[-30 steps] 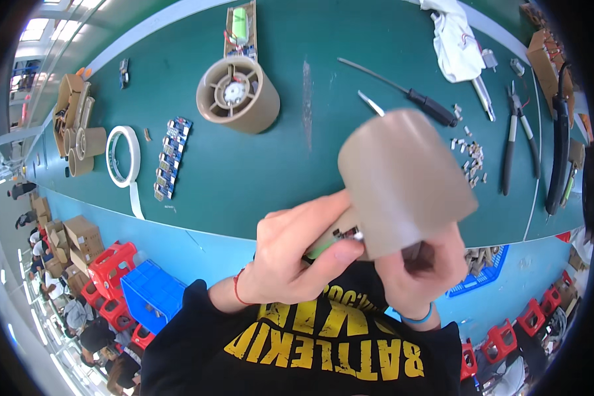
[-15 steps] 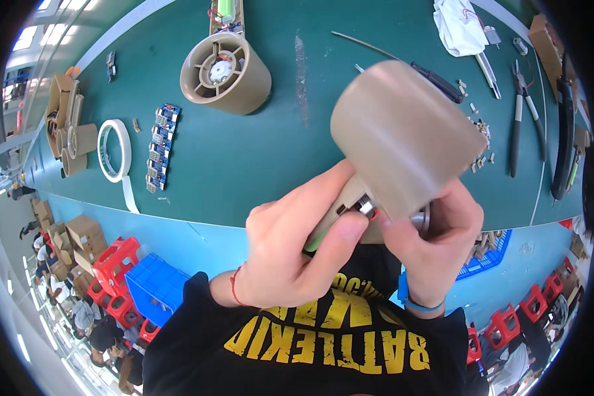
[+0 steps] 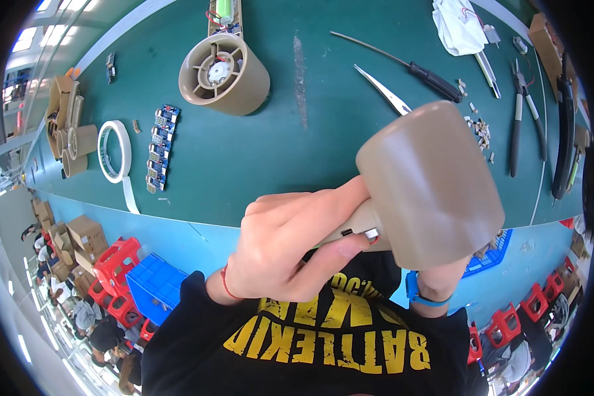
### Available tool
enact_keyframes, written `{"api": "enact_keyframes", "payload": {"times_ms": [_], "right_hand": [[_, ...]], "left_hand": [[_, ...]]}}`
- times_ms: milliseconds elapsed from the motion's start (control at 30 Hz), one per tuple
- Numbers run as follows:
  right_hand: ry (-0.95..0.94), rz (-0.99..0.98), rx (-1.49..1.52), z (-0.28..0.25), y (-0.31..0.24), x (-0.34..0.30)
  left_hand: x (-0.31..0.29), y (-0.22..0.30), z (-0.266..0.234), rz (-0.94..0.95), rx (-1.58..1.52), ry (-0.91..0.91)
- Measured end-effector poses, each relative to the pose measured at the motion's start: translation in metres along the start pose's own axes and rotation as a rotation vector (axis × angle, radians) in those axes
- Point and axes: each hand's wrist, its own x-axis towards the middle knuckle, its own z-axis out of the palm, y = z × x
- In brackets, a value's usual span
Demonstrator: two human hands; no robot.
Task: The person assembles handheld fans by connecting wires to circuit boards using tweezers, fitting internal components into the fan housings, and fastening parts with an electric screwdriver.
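Note:
My left hand is closed around the handle of a tan handheld fan body, its thumb beside a small white connector in a slot at the handle's neck. The fan's wide cylindrical head tilts to the right above the table's near edge. Behind that head my right hand is mostly hidden; only the wrist area with a blue band shows, so its fingers cannot be made out. Another tan fan lies at the far side, its handle uncovered, with a green battery cell and wires showing.
On the green table are a tape roll, a strip of blue circuit boards, a screwdriver, tweezers, small loose connectors, pliers and a white bag. Tan housings stand at left.
The fan body has moved right and toward me, its head tipping down. My right hand has gone behind the head. The tweezers and screwdriver now show more fully.

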Motion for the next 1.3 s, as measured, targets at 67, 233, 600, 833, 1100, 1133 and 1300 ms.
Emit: {"api": "enact_keyframes", "payload": {"times_ms": [67, 233, 600, 833, 1100, 1133, 1300], "right_hand": [[0.000, 0.014, 0.006, -0.001, 0.000, -0.001], [0.070, -0.059, -0.012, 0.004, 0.005, -0.003], [0.039, -0.054, -0.053, 0.007, -0.002, -0.003], [0.049, -0.002, -0.042, 0.007, -0.004, -0.004], [-0.245, 0.060, -0.189, 0.003, -0.016, 0.011], [-0.283, 0.040, -0.284, 0.001, -0.019, 0.011], [-0.229, -0.352, -0.696, -0.008, -0.019, 0.004]], "left_hand": [[0.000, -0.001, 0.003, 0.050, 0.014, 0.039], [0.002, 0.000, -0.003, 0.040, 0.070, -0.018], [-0.006, -0.005, 0.004, 0.069, 0.038, 0.063], [-0.005, -0.003, 0.003, 0.059, 0.063, 0.038], [-0.024, -0.019, 0.014, -0.183, -0.527, 0.291], [-0.022, -0.018, 0.010, -0.179, -0.578, 0.289], [-0.021, -0.023, 0.004, -0.228, -0.717, 0.213]]}}
